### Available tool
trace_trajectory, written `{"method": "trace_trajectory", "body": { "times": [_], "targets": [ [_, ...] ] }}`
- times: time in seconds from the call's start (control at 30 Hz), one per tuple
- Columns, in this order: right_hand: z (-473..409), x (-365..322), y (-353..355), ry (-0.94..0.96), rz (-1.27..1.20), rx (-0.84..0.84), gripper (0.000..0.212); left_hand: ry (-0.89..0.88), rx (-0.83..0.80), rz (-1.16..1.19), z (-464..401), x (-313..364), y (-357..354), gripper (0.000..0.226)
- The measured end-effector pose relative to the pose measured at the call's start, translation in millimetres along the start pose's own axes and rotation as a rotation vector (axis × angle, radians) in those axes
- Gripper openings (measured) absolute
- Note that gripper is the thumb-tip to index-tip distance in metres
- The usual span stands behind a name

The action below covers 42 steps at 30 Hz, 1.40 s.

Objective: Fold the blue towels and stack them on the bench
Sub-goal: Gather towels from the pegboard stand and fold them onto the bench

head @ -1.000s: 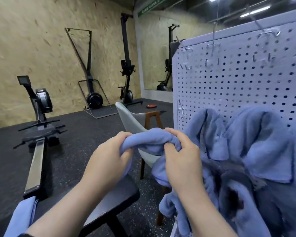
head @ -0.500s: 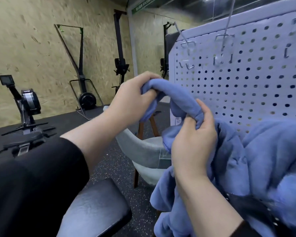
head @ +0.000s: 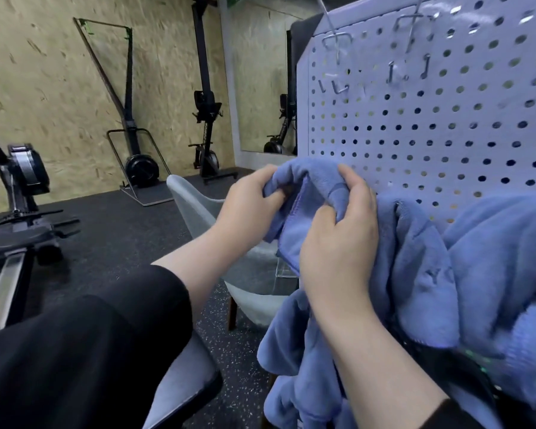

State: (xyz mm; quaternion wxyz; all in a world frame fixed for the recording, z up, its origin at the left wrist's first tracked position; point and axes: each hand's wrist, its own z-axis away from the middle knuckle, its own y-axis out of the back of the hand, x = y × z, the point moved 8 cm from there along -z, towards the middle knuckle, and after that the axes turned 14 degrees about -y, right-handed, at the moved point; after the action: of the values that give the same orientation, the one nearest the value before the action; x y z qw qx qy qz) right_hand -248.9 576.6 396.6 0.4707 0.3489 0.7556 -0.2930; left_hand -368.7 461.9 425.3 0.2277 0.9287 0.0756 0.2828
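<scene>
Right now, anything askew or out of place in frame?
Nothing damaged or spilled. The blue towels lie in an unfolded, crumpled heap beside the pegboard; both hands, left and right, grip one bunched blue towel. The bench shows no folded stack.

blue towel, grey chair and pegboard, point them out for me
blue towel [head: 304,184], head view, bunched edge between the hands
grey chair [head: 195,209], head view, backrest
pegboard [head: 430,128], head view, perforated panel face
</scene>
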Motion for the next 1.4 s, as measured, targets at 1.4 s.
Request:
{"method": "trace_trajectory", "body": {
  "times": [1.4],
  "targets": [
    [554,94,-231,0.274,0.856,-1.456,0.052,0.991,-0.001,-0.605,603,-76,353,0.029]
  ]
}}
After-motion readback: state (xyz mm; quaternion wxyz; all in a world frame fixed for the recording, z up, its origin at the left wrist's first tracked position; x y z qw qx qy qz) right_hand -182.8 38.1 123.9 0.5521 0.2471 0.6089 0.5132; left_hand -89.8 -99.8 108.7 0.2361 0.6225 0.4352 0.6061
